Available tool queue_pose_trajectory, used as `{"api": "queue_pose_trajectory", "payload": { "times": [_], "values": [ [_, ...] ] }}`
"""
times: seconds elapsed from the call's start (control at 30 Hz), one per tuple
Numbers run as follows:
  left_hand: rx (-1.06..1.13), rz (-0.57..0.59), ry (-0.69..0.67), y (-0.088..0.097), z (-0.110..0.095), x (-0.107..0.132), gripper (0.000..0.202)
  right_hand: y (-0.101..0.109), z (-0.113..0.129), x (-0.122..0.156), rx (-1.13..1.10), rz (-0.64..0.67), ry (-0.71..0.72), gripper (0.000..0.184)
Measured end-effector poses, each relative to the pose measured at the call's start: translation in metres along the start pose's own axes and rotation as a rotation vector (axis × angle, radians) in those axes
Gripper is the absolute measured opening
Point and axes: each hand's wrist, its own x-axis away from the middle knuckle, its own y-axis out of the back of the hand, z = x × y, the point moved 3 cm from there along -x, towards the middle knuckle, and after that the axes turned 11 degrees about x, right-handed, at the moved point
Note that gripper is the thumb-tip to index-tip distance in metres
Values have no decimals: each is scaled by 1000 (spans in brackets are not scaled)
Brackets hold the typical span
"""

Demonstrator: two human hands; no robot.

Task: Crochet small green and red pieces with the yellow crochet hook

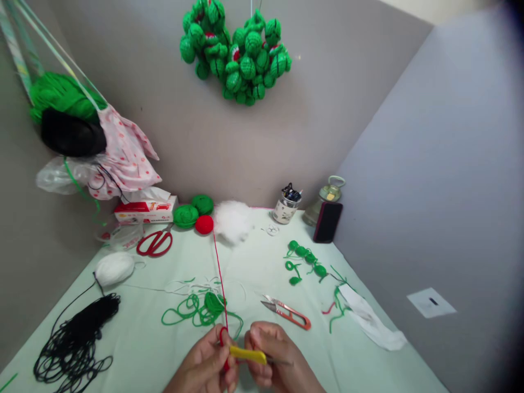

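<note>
Best lane is up the middle of the table [262,267], between the red yarn [219,268] and the green crocheted bits [321,271]. Orange snips [292,320] sit near its lower end though. Left's messier: green tangle [213,302], white strand [147,287] strung across, then a decent gap before the black yarn [90,322].

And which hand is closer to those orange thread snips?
Right. The right hand is just on the person's side of the orange thread snips; the left hand is farther away, off to their left.
</note>
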Motion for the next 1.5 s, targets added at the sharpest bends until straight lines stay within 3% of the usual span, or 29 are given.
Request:
{"api": "queue_pose_trajectory", "payload": {
  "times": [0.13,0.27,0.43,0.63,0.73,0.87,0.97,1.13,1.5],
  "values": [
    [92,-139,2,-1,-4,-1,42,-2,3,-8,-178,-101,36,46],
    [96,-90,-56,-14,-16,-7,26,-4,8,-19,-248,-143,50,45],
    [-124,-33,-131,-24,-27,-12,23,-3,12,-22,-94,-194,126,39],
    [-305,-48,-237,-20,-34,-13,27,1,14,-19,211,-191,315,40],
    [-372,-52,-216,-19,-36,-12,32,5,12,-21,85,-188,259,41],
    [-378,-47,-209,-19,-36,-10,12,6,9,-23,-101,-187,179,39],
    [-366,-18,-249,-18,-35,-11,12,5,7,-24,-169,-167,156,38],
    [-356,14,-242,-18,-36,-14,25,5,4,-26,-220,-162,151,36],
    [-401,4,-169,-16,-26,-16,33,7,2,-26,-230,-153,128,39]
  ]
}}
